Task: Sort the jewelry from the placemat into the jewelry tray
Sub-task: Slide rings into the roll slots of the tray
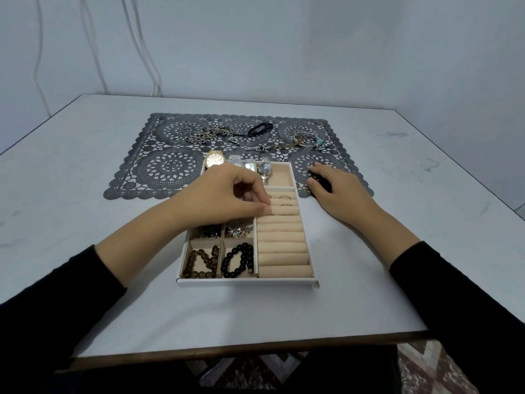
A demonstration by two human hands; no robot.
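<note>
Although four watches (240, 164) lie along the top edge of the jewelry tray (247, 282), their dials are too small to read. The left hand (227, 194), at frame centre, is closed narrow, thumb and forefinger tips (266, 209) pinched together and touching the ring rolls (281, 237); what they pinch cannot be told. The right hand (338, 191) rests on the placemat (167, 166) just right of the tray, fingers loosely bent; whether it holds anything cannot be told. Loose jewelry (210, 132) lies along the placemat's upper part.
</note>
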